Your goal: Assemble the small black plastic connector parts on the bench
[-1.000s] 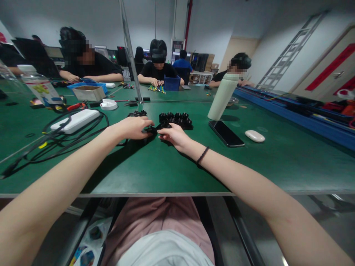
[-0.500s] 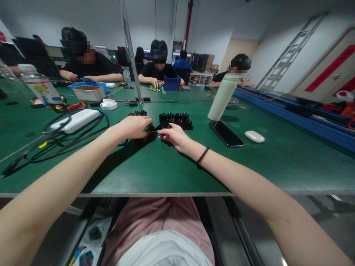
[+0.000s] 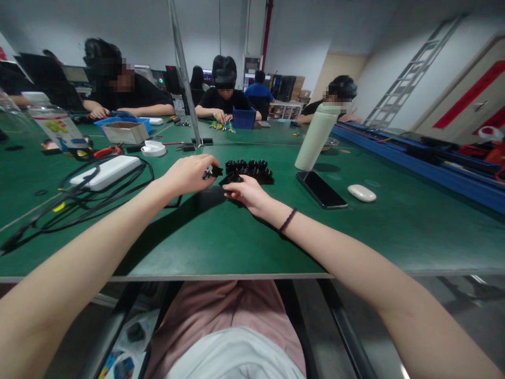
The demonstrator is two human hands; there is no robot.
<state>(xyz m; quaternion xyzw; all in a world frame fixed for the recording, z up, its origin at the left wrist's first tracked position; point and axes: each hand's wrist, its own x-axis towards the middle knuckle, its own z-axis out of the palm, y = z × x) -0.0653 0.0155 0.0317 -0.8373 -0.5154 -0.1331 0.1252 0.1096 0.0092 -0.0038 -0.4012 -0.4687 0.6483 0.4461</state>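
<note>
1 black part (image 3: 215, 171) is pinched by the left hand (image 3: 192, 173), 1 black piece (image 3: 232, 179) by the right hand (image 3: 251, 195); slackening could drop either.

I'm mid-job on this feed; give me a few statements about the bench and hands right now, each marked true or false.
1. The left hand holds a small black part. True.
2. The right hand has a black piece at its fingers. True.
3. The dark bracelet is on the left wrist. False: the dark bracelet is on the right wrist.
4. The white oval object lies to the right of the phone. True.
5. The pale green bottle lies on its side. False: the pale green bottle stands on its base.
6. The white block is right of the right hand. False: the white block is left of the left hand.
</note>
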